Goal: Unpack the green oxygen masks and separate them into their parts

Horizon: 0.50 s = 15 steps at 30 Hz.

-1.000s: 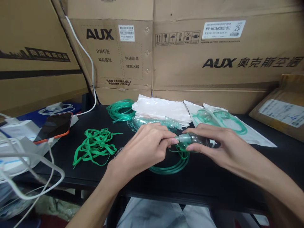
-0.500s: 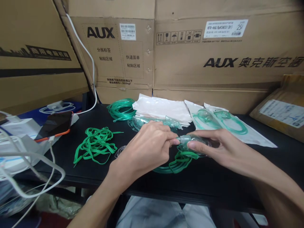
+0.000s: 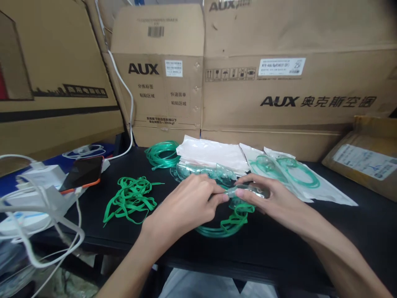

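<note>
My right hand [image 3: 274, 196] is closed around a clear green oxygen mask [image 3: 259, 191], thumb on top near its narrow connector [image 3: 232, 192]. At that connector my left hand [image 3: 189, 200] pinches what looks like the end of the green tubing; the fingers hide most of the joint. Below the hands, a coil of green tubing [image 3: 214, 232] rests on the black table, with a green elastic strap [image 3: 237, 218] hanging over it. Just behind my left hand lies a row of nested clear green masks [image 3: 204, 169].
Green straps [image 3: 130, 200] lie tangled at left, a tubing coil [image 3: 163, 155] behind them. White packets [image 3: 214, 151] and bagged masks [image 3: 299, 174] sit at the back. A phone [image 3: 82, 171] and white cables [image 3: 40, 198] crowd the left; cardboard boxes [image 3: 279, 89] wall the back.
The view has tilted up and shifted slightly, so the scene sits lower. Both hands stay together at the mask's connector; the right hand's grip on the mask looks slightly shifted.
</note>
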Tool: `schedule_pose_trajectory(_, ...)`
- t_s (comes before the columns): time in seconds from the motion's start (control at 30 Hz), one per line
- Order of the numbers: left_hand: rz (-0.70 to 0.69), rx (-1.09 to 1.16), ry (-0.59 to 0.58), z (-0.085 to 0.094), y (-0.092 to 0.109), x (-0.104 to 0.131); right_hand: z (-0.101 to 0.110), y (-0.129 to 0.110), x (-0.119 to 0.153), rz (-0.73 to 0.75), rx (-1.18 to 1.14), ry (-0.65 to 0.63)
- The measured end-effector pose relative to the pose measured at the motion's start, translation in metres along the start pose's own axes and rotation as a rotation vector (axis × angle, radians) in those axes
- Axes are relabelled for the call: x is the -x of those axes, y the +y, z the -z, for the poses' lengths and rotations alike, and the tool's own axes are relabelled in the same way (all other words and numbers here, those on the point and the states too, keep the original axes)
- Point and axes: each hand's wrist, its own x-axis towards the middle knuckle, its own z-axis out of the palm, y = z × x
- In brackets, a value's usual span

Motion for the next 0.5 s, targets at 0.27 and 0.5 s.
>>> schedule_pose_trajectory(0.27, 0.128, 0.019, -0.131, 0.004, -0.017, 0.048, -0.005, 0.023, -0.009, -0.021, -0.031, 0.101)
schedule_pose_trajectory(0.5, 0.106, 0.002, -0.115, -0.011, 0.009, 0.073, -0.01, 0.02, 0.075, -0.055, -0.184, 0.35)
